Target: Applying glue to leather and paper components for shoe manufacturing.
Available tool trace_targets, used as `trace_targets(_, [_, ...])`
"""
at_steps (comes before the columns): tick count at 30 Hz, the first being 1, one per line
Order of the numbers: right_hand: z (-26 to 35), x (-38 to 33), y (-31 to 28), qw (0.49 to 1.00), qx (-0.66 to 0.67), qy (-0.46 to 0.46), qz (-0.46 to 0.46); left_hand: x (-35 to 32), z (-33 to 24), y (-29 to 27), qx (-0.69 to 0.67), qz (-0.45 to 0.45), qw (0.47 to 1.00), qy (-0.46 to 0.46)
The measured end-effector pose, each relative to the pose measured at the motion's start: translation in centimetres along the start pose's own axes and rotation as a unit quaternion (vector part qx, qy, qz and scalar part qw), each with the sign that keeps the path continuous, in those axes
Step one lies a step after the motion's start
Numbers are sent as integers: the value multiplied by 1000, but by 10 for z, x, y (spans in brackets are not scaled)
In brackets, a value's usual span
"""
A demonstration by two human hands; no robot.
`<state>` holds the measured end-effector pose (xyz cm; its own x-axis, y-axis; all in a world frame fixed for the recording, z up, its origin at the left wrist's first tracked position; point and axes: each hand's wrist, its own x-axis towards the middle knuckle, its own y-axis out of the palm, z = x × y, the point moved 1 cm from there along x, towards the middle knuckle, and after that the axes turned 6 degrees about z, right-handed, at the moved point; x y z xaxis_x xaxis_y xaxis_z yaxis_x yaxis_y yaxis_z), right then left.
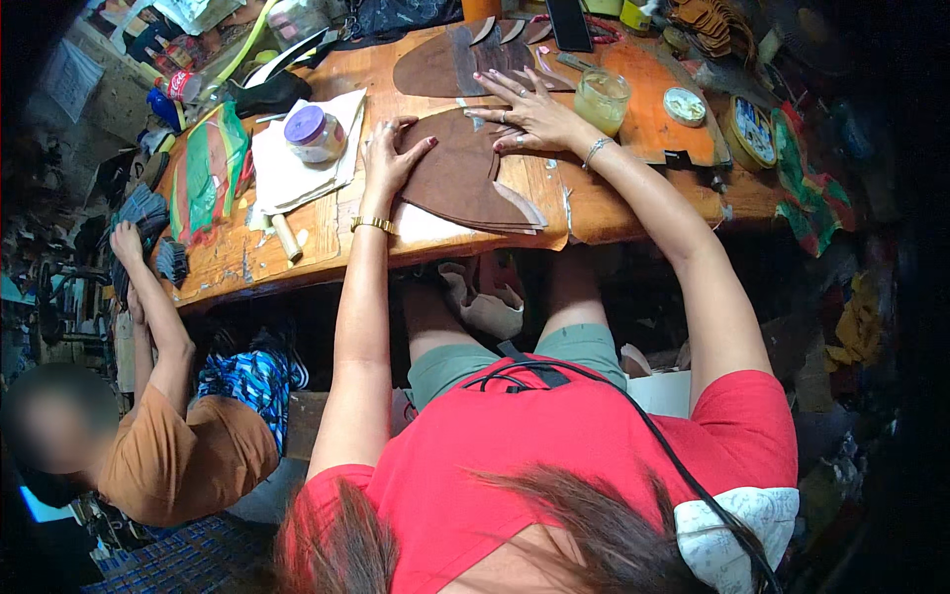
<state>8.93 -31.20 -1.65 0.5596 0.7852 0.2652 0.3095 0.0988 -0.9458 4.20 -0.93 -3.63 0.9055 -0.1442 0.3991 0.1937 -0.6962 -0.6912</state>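
A stack of brown leather pieces (450, 183) lies near the table's front edge, its layers showing at the lower right corner. My left hand (392, 158) rests at the stack's left edge, thumb on the leather and fingers apart. Stretched flat with spread fingers, my right hand (534, 117) lies over the stack's upper right, its fingertips reaching toward a second group of brown leather pieces (421, 71) behind. A darker strip (463, 61) crosses that group. Just right of my right hand stands a glass jar of yellowish paste (602, 102).
On the left, a purple-lidded jar (315, 134) stands on white sheets (346, 114); a wooden handle (287, 238) lies in front. A round tin (685, 106) and an oval tin (752, 132) are at right, a dark phone (569, 25) behind. Another person (198, 450) works at far left.
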Motion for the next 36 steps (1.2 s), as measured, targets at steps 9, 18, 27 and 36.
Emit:
trace_targets(9, [53,-33,-38,987,94,-113,58,0,0,0,13,-2,1000,1])
trace_targets(18, [50,-17,-32,999,1,-41,16,1,1,1,17,-16,999,23])
trace_targets(27, [116,-52,-48,993,59,-98,12,-1,-3,0,12,-24,999,24])
trace_targets(36, [118,-68,-41,906,409,30,102,-2,-4,-1,27,-41,998,41])
